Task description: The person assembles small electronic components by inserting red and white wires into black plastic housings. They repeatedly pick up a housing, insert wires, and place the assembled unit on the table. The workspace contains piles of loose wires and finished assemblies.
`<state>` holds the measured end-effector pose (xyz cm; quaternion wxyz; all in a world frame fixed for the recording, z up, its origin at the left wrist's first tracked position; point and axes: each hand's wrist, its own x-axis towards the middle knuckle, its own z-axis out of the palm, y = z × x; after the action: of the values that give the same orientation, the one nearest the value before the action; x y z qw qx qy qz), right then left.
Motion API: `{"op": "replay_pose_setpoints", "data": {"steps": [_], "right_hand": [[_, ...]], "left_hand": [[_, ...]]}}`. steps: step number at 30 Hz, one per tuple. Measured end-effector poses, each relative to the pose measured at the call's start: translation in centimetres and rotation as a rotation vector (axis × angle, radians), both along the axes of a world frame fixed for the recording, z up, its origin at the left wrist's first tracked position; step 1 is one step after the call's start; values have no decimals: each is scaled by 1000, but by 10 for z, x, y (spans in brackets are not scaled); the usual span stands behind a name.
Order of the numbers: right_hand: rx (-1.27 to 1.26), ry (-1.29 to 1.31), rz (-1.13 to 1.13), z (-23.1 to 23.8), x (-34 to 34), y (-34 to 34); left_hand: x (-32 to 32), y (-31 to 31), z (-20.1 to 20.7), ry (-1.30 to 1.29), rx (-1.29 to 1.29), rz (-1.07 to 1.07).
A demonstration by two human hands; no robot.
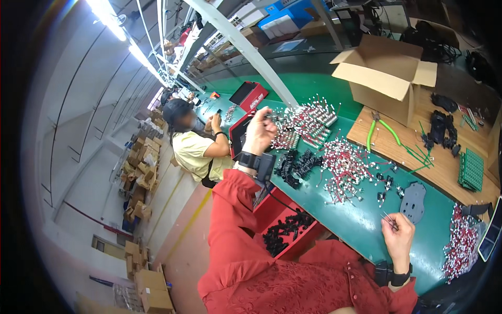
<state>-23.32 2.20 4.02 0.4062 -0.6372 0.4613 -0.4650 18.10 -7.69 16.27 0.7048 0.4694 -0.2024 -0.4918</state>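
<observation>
My left hand [260,133] is raised at the left end of the piles, its fingers curled; whatever they may hold is too small to make out. Beside it lie rows of small white-tipped parts with red wires [316,125]. My right hand [398,238] is closed around thin metal tweezers [387,216], their tips pointing up and left over the green table [345,222]. Just beyond that hand lies a flat dark grey plate [413,203] with holes. A loose heap of red-wired parts [342,167] and a cluster of black parts [295,166] spread between my hands.
Below the table edge a red bin [286,230] holds black pieces. At the right are an open cardboard box [387,78], green-handled pliers [377,131], green boards [471,170] and a bag of wired parts [463,243]. A co-worker in yellow [196,154] works at the left.
</observation>
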Motion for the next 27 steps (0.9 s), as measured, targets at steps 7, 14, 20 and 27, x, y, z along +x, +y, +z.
{"op": "replay_pose_setpoints", "data": {"steps": [7, 14, 20, 27], "right_hand": [[12, 73, -35, -5, 1, -5], [35, 118, -51, -7, 4, -6], [-22, -3, -151, -5, -2, -10], [71, -200, -165, -7, -11, -15]], "left_hand": [[138, -16, -24, -91, 133, 531], [189, -10, -33, -774, 592, 318], [6, -3, 4, -1114, 49, -163], [-198, 26, -35, -1573, -420, -938]]}}
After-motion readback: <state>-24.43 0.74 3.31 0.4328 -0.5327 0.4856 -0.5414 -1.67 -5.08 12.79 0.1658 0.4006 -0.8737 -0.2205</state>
